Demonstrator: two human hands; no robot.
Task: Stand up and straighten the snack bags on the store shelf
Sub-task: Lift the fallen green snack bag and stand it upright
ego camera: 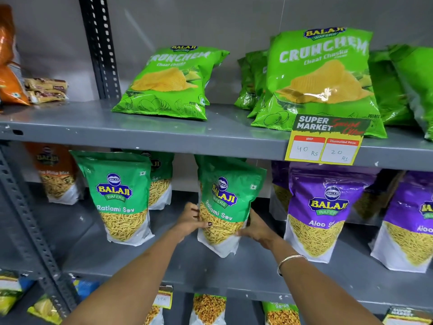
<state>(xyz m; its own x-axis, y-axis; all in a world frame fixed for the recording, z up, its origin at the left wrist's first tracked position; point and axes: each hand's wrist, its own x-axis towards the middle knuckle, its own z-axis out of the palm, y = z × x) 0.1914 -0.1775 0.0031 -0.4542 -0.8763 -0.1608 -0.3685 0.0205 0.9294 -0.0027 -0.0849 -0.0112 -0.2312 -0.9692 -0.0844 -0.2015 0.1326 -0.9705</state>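
Observation:
A green Ratlami Sev bag point(225, 202) stands on the middle shelf point(234, 275), tilted a little to the right. My left hand point(191, 220) grips its left side and my right hand point(256, 227) grips its lower right corner. A second green Ratlami Sev bag point(120, 198) stands upright to the left, with another one behind it point(160, 181). Purple Aloo Sev bags point(322, 212) stand to the right. On the top shelf, green Crunchem chip bags point(171, 83) lean back, one alone at the centre and several grouped at the right point(321, 76).
An orange Balaji mix bag point(57, 174) stands at the far left of the middle shelf. A yellow price tag point(325, 143) hangs from the top shelf edge. A perforated steel upright point(30, 221) runs down the left. More snack bags point(208, 308) fill the shelf below.

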